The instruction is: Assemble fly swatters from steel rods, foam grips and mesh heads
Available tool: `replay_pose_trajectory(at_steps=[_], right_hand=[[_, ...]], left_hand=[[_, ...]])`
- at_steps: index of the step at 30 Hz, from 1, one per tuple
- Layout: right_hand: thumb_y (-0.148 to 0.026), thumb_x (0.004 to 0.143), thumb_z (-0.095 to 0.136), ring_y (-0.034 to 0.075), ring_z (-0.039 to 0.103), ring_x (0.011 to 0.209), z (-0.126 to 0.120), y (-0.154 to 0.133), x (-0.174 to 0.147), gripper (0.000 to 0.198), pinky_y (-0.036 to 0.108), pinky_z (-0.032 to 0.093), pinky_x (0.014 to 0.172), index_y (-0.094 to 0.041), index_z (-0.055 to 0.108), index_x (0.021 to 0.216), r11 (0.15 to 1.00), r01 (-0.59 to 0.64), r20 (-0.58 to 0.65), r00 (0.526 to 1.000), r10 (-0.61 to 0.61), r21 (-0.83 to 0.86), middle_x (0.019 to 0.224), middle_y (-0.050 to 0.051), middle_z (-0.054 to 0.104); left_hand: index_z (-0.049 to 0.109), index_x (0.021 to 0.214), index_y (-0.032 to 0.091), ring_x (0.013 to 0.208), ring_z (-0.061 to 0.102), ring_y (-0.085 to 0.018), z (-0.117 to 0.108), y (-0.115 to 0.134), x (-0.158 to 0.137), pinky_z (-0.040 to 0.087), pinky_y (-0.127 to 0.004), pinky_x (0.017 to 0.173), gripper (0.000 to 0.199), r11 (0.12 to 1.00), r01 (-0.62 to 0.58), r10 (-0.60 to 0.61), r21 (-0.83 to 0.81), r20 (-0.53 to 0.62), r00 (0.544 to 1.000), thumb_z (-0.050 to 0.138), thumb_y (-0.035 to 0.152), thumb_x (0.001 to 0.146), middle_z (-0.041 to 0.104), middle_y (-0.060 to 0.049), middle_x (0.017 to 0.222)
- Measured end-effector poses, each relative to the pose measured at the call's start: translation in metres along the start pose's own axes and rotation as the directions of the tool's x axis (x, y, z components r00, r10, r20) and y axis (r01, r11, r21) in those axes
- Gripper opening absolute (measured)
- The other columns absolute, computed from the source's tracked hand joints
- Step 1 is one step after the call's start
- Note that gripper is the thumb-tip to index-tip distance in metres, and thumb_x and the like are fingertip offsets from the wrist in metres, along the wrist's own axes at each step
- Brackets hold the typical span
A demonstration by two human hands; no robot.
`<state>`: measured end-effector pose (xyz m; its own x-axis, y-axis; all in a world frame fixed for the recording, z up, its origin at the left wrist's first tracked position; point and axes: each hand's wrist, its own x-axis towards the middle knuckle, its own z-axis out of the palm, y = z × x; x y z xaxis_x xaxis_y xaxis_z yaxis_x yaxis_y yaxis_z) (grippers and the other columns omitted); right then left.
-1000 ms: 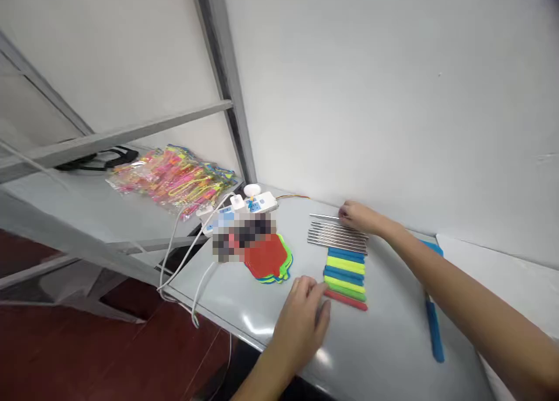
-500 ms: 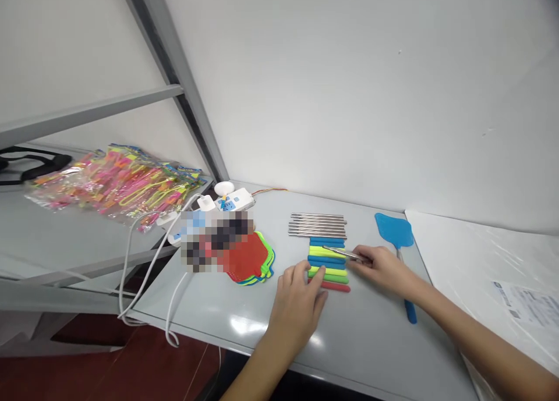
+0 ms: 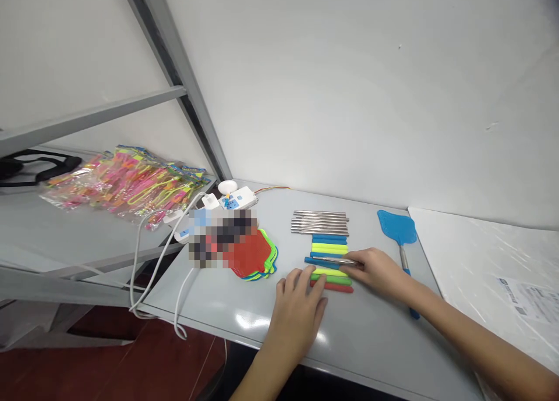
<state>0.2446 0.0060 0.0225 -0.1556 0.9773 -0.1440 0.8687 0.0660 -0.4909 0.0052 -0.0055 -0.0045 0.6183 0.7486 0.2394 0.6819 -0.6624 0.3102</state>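
My right hand (image 3: 371, 267) is closed on a metal rod (image 3: 336, 261), which points left and lies over or along a blue handle tube (image 3: 321, 263). Whether the rod and tube are joined I cannot tell. That tube sticks out left of the row. My left hand (image 3: 297, 302) has its fingers apart, their tips touching the left ends of a yellow tube (image 3: 332, 272) and a green tube (image 3: 334, 280). Below them lies a red tube (image 3: 336, 287). Other blue and yellow tubes (image 3: 329, 248) lie above, beside a row of metal rods (image 3: 321, 222).
A blue fly swatter (image 3: 397, 227) lies at right beside a white wrapped sheet (image 3: 471, 261). Stacked swatter heads (image 3: 251, 255) lie at left, next to a blurred patch, a power strip (image 3: 238, 200) and white cables (image 3: 151, 267). Bagged colourful items (image 3: 131, 185) fill the shelf.
My right hand has moved the metal rod down and left, from over a yellow tube to a blue one. That blue tube now juts further left. My left hand stays near the tubes' left ends.
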Motion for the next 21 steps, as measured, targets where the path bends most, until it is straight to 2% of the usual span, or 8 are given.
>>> replay_pose_trajectory(at_steps=[4, 8, 12, 15, 21], right_hand=[[-0.041, 0.089, 0.053, 0.018, 0.057, 0.061, 0.001, -0.003, 0.002, 0.024, 0.027, 0.033, 0.057, -0.024, 0.071, 0.088, 1.000, 0.004, 0.025, 1.000, -0.004, 0.004, 0.071, 0.002, 0.068], [-0.044, 0.089, 0.051, 0.017, 0.053, 0.057, -0.010, -0.001, -0.002, 0.027, 0.026, 0.034, 0.055, -0.023, 0.069, 0.088, 1.000, -0.011, 0.026, 1.000, 0.011, 0.028, 0.064, 0.001, 0.063], [-0.053, 0.089, 0.049, 0.015, 0.045, 0.055, -0.030, 0.011, -0.018, 0.036, 0.026, 0.032, 0.052, -0.022, 0.066, 0.083, 0.988, -0.112, -0.042, 0.992, 0.117, 0.110, 0.057, -0.002, 0.049], [-0.059, 0.086, 0.051, 0.015, 0.041, 0.053, -0.040, 0.023, -0.037, 0.041, 0.026, 0.031, 0.051, -0.023, 0.068, 0.089, 0.968, -0.196, -0.109, 0.971, 0.215, 0.158, 0.056, -0.003, 0.040], [-0.061, 0.084, 0.053, 0.015, 0.035, 0.052, -0.031, 0.033, -0.072, 0.042, 0.027, 0.028, 0.049, -0.023, 0.069, 0.094, 0.925, -0.280, -0.151, 0.934, 0.325, 0.259, 0.057, -0.003, 0.033]], left_hand=[[0.054, 0.128, 0.030, 0.116, 0.044, -0.029, 0.002, 0.000, 0.000, 0.040, -0.047, 0.087, 0.034, 1.000, -0.006, 0.006, 0.025, 0.000, 1.000, 0.050, 0.026, 0.095, 0.052, -0.004, 0.136], [0.058, 0.120, 0.033, 0.113, 0.047, -0.028, 0.005, -0.003, 0.007, 0.039, -0.045, 0.085, 0.031, 0.996, -0.011, 0.013, 0.085, -0.021, 1.000, 0.055, 0.020, 0.092, 0.056, -0.001, 0.133], [0.062, 0.109, 0.033, 0.107, 0.050, -0.026, 0.003, -0.007, 0.021, 0.038, -0.044, 0.082, 0.021, 0.992, -0.037, 0.043, 0.118, -0.044, 0.998, 0.058, 0.022, 0.091, 0.061, 0.000, 0.123], [0.063, 0.108, 0.031, 0.106, 0.051, -0.026, 0.001, -0.008, 0.032, 0.037, -0.044, 0.082, 0.019, 0.989, -0.053, 0.062, 0.138, -0.062, 0.996, 0.060, 0.023, 0.091, 0.063, -0.003, 0.119], [0.065, 0.106, 0.029, 0.105, 0.051, -0.027, -0.002, -0.006, 0.042, 0.037, -0.044, 0.083, 0.016, 0.991, -0.047, 0.055, 0.122, -0.065, 0.996, 0.057, 0.025, 0.092, 0.063, -0.004, 0.117]])
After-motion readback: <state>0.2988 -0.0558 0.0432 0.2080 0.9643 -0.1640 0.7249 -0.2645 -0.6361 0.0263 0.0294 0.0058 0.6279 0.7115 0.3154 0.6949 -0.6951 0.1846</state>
